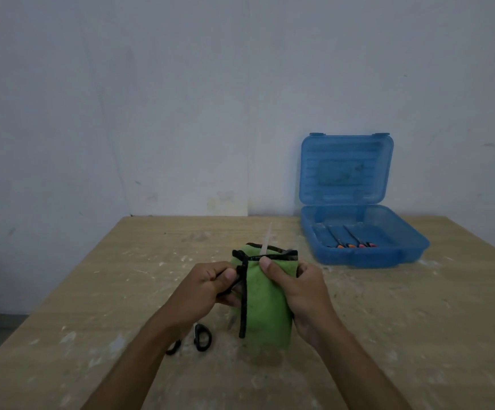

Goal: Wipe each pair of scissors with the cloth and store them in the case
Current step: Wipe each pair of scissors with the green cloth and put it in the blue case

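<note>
Fingers of the left hand (210,287) curl round the black handle of a pair of scissors (265,242), whose pale blade sticks up past the fingertips, away from the person. Right hand (298,287) grips the green cloth (262,306) with its thumb pressed on the front, wrapping the cloth round the blade just right of the left fingers. The cloth's black edging hangs down between both hands. Below the left fingers, nearer the person, another pair of scissors (202,337) with black handles lies on the wooden table (388,335), partly hidden by the forearm. Well beyond the right fingers stands the blue case (355,255), lid upright, with several orange- and pink-handled tools inside.
</note>
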